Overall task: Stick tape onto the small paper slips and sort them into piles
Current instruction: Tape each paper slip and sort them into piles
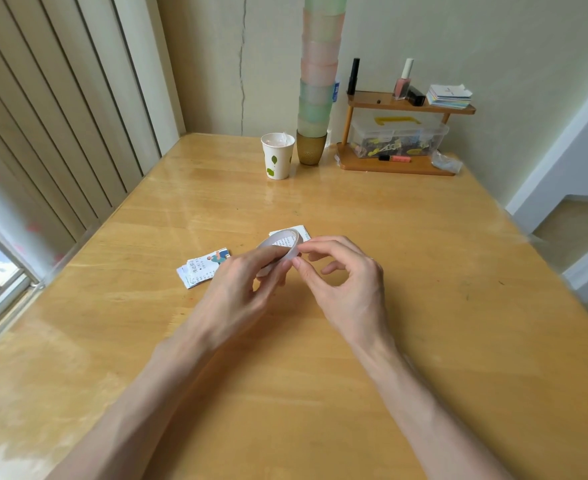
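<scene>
A roll of clear tape is held above the middle of the wooden table. My left hand grips the roll from below and from the left. My right hand pinches the roll's right rim with thumb and forefinger. A small pile of printed paper slips lies on the table just left of my left hand. Another white slip lies behind the roll, mostly hidden by it.
A paper cup with leaf prints and a tall stack of pastel cups stand at the back. A small wooden shelf with bottles, a card stack and a plastic box sits at the back right. A window runs along the left.
</scene>
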Tool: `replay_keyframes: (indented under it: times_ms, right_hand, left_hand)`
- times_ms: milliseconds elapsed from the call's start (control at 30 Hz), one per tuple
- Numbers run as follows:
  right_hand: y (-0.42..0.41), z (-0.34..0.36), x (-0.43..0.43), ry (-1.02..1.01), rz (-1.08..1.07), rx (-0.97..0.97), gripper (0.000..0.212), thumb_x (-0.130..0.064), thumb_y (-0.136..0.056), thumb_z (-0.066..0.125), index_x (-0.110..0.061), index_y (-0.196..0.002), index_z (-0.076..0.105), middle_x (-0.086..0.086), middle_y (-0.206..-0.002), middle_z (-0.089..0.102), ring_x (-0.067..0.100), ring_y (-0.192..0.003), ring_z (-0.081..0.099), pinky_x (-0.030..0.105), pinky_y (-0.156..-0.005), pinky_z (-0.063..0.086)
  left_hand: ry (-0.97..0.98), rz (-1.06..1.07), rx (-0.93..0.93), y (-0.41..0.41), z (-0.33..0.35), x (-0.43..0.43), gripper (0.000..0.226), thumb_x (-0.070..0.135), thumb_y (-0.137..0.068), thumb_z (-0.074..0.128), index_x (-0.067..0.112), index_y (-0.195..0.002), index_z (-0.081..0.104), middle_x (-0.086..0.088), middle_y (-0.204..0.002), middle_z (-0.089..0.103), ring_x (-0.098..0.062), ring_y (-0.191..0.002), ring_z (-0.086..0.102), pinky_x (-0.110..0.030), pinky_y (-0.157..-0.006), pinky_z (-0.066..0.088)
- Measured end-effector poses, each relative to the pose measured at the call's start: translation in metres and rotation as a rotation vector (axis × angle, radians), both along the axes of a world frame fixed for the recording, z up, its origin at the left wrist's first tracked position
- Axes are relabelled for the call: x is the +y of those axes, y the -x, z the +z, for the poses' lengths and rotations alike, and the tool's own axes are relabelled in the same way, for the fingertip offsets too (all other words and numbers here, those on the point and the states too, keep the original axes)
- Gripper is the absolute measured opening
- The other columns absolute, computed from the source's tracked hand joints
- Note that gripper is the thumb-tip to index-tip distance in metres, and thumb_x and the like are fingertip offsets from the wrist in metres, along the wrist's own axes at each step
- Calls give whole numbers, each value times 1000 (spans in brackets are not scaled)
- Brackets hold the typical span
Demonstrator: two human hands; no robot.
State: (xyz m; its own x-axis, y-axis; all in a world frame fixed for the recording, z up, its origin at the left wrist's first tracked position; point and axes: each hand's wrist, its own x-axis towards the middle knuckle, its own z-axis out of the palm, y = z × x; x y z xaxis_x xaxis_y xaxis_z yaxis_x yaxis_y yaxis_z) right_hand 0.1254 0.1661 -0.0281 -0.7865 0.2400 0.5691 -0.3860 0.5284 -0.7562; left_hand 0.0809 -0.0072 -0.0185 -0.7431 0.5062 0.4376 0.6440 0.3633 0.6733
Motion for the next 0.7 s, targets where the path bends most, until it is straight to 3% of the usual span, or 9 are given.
replay_keyframes:
  times_ms: [133,200,300,467,633,700]
  right_hand:
    - [1,-1,1,74,47,-49,11,-11,-89,81,-19,-96,77,-11,-100,72,17,-96,70,39,-75,57]
    - [1,-1,0,63,27,-31,17,-12,-88,81,-19,-103,77,-12,-103,71,15,-95,70,34,-75,57]
    - [1,-4,-1,-80,-43,32,25,-16,-90,80,-19,-114,79,-12,-113,71,7,-98,69,27,-77,55]
    - [0,-6,-4,-250,-99,138,14,-14,-90,76,-17,-103,82,-8,-109,73,13,-99,69,32,-83,55]
    - [-2,-4,-7,-236,-112,82,29,-15,-90,75,-17,-119,77,-7,-120,69,8,-103,67,32,-81,56]
    - [-2,-5,-8,-239,-112,84,28,-18,-90,74,-17,-117,78,-8,-119,70,8,-104,67,32,-82,56]
  left_hand:
    - [-4,8,-8,0,-1,0,23,30,-108,52,17,-97,67,6,-71,58,-20,-66,56,-42,-68,49]
    - [-6,11,-20,0,-2,0,25,31,-109,51,17,-96,66,6,-72,59,-20,-66,56,-44,-68,49]
    - [-12,7,-27,0,-2,0,25,31,-110,51,17,-97,66,6,-73,59,-21,-67,57,-45,-69,49]
    - [-11,33,-16,2,-5,1,23,26,-109,52,19,-90,63,8,-70,58,-18,-63,54,-46,-66,48]
    - [-29,33,-34,4,-6,0,22,34,-107,51,23,-106,69,8,-72,60,-21,-66,58,-45,-68,51]
    - [-31,22,-33,3,-7,0,21,33,-107,51,22,-104,68,6,-72,61,-22,-67,59,-45,-68,51]
